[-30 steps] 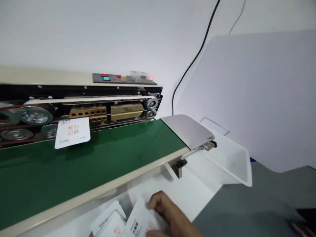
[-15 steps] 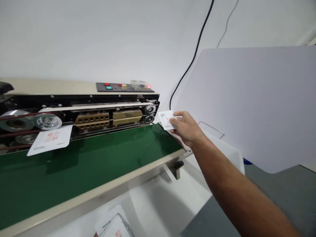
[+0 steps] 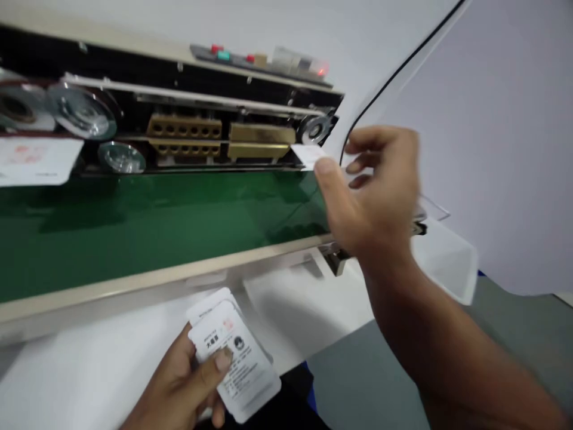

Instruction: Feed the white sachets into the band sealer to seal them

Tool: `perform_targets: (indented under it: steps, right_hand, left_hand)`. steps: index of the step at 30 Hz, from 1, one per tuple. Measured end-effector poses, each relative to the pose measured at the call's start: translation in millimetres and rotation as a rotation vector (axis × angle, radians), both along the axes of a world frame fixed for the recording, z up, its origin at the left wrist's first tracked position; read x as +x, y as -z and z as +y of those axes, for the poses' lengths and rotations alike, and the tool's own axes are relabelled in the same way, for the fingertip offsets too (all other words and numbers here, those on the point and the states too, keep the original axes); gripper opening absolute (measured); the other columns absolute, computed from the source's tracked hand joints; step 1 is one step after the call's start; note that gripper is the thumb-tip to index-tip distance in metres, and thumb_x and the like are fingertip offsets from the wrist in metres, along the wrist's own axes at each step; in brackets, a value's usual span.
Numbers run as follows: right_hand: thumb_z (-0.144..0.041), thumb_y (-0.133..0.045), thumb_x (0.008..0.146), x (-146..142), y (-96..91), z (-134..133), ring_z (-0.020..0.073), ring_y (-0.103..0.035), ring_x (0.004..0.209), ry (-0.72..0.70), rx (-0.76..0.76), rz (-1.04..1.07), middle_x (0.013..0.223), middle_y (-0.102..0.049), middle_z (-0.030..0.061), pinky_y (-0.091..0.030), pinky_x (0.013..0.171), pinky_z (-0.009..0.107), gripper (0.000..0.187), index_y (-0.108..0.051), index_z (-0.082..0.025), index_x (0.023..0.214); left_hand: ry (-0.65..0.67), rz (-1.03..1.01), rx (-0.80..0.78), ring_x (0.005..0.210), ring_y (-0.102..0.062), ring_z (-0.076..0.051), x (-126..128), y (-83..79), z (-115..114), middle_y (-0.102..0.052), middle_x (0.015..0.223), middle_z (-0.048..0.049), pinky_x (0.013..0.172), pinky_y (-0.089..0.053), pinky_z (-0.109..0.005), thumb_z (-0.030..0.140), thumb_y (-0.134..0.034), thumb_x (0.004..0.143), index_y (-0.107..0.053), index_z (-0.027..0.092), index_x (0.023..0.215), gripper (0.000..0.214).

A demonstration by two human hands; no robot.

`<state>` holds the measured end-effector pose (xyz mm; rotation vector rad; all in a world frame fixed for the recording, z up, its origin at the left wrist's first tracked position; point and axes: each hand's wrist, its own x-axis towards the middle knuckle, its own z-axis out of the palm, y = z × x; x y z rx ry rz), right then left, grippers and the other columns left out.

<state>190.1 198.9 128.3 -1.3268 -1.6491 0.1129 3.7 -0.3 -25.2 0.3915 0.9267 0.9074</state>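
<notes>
My right hand (image 3: 371, 191) reaches to the right end of the sealing machine (image 3: 188, 119). It pinches a small white pouch (image 3: 310, 154) at the machine's feed rollers, above the green conveyor belt (image 3: 156, 221). My left hand (image 3: 183, 388) is low in front, its thumb pressed on a stack of white printed pouches (image 3: 237, 358). Another white pouch (image 3: 36, 160) with red print rides along the sealing bars at the far left of the belt.
A control panel with red and green buttons (image 3: 233, 57) tops the machine. A black cable (image 3: 403, 65) runs up the white wall. A white bin (image 3: 447, 257) sits at the belt's right end, with a large white board (image 3: 505, 149) behind it.
My right hand has pushed its pouch left into the rollers. My left hand with the pouch stack has come into view. The sealed pouch has travelled further left. The camera has tilted down.
</notes>
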Motion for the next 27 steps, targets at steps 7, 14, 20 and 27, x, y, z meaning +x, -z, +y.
perform_targets:
  steps: [7,14,20,27]
  right_hand:
    - [-0.038,-0.069,0.092,-14.2,71.2,-135.4,0.0254,-0.046,0.109,-0.727,-0.333,-0.299,0.118,-0.046,0.0108,-0.047,0.094,0.038,0.056,-0.035,-0.018,0.132]
    - [-0.027,-0.059,0.097,-6.1,104.8,-141.5,0.0176,-0.059,0.096,-0.720,-0.882,0.105,0.112,-0.057,0.0044,-0.051,0.085,0.034,0.035,-0.045,-0.021,0.128]
    - [-0.036,-0.057,0.101,-0.6,109.1,-146.7,0.0165,-0.063,0.087,-0.675,-0.944,0.638,0.101,-0.062,0.0047,-0.056,0.074,0.028,0.025,-0.047,-0.019,0.116]
    - [-0.006,-0.055,0.082,8.3,96.0,-139.3,0.0185,-0.054,0.111,-0.723,-0.498,0.359,0.108,-0.054,0.0021,-0.047,0.088,0.026,0.024,-0.034,-0.014,0.071]
  left_hand:
    - [0.056,0.099,0.067,0.056,-0.056,-0.009,-7.1,-9.4,6.1,-0.068,0.095,-0.0036,0.050,-0.046,-0.024,0.050,-0.064,0.086,-0.046,0.023,0.121,0.047]
    - [0.129,0.144,0.111,0.063,-0.057,-0.011,-6.5,-11.1,6.2,-0.066,0.091,-0.0020,0.057,-0.049,-0.027,0.052,-0.061,0.088,-0.045,0.024,0.122,0.047]
    - [0.177,0.161,0.118,0.065,-0.058,-0.013,-7.7,-6.5,6.8,-0.067,0.090,-0.0040,0.053,-0.045,-0.026,0.051,-0.062,0.087,-0.042,0.023,0.120,0.048]
    - [0.103,0.172,0.080,0.067,-0.060,-0.012,-5.7,-1.7,3.7,-0.064,0.098,-0.0029,0.053,-0.046,-0.026,0.050,-0.065,0.085,-0.043,0.025,0.121,0.049]
